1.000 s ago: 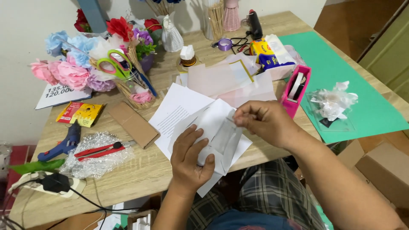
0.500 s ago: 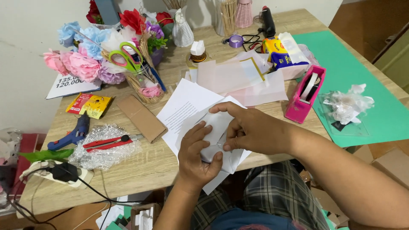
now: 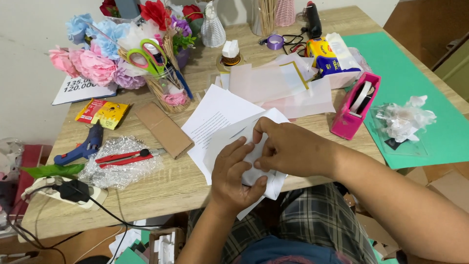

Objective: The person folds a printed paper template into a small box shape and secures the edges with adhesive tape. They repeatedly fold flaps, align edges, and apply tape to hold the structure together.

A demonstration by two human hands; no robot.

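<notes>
White paper (image 3: 229, 139) under left hand (image 3: 235, 177), right hand (image 3: 288, 149)

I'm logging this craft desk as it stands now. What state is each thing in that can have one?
White paper: folded, pinched by both hands.
Left hand: gripping the paper.
Right hand: gripping the paper's top.
Green scissors: upright in a jar, handles up.
Red cutter: lying flat on bubble wrap.
Blue glue gun: lying on its side.
Pink tape dispenser: upright, roll loaded.
</notes>
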